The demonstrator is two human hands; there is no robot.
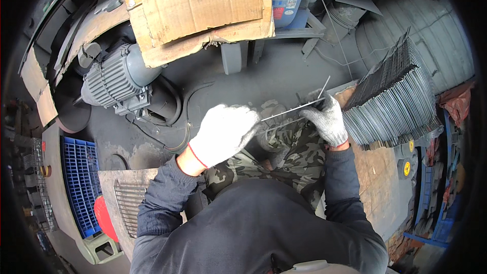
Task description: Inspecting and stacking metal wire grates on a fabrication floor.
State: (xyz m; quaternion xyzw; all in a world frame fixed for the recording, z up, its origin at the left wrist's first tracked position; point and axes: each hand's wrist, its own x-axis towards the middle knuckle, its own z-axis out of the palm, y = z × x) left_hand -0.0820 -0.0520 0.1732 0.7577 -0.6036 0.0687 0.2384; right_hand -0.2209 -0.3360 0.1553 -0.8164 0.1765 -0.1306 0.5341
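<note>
A metal wire grate (291, 112), seen almost edge-on, spans the space between my two hands above my lap. My left hand (223, 131), in a white knit glove with a red cuff edge, is closed on its left end; the fingertips are partly hidden. At its right end my right hand (327, 120), in a greyer, soiled glove, grips the metal with fingers wrapped round it. A thin rod sticks up past the right fingers. Just right of that hand stands a tall stack of similar wire grates (390, 106), packed side by side on a board.
A grey electric motor (114, 78) sits at the far left. Cardboard sheets (203, 5) cover something ahead, beside a blue machine part (289, 10). More wire grates (132, 205) lie on a board to my left, near a blue plastic crate (81, 182) and a red round object (105, 218).
</note>
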